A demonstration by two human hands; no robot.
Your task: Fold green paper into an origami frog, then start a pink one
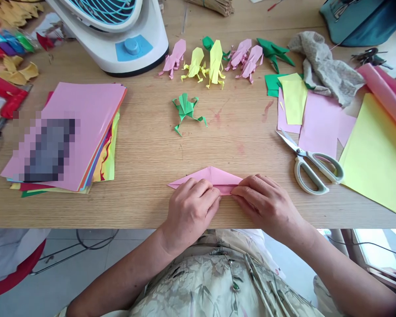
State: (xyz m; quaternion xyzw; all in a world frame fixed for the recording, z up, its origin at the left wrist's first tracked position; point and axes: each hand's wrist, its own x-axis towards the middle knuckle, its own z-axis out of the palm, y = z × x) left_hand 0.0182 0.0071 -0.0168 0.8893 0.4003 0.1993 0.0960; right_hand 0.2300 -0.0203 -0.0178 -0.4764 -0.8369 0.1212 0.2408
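A piece of pink origami paper (pixel 210 175), folded to a long flat shape with pointed ends, lies on the wooden table near its front edge. My left hand (pixel 193 204) presses on its near side left of the middle, fingers bent and closed on the paper. At the right part of the near edge, my right hand (pixel 267 200) pinches the paper between thumb and fingers. Between the two hands a folded strip shows; the right tip is hidden under my right hand. Beyond the paper sits a green origami frog (pixel 186 111).
Several pink, yellow and green origami figures (pixel 215 64) stand in a row at the back. White-handled scissors (pixel 305 160) lie right, beside paper pieces (pixel 319 119) and a yellow sheet (pixel 381 163). At left are a paper stack (pixel 92 101) and a fan (pixel 132 44).
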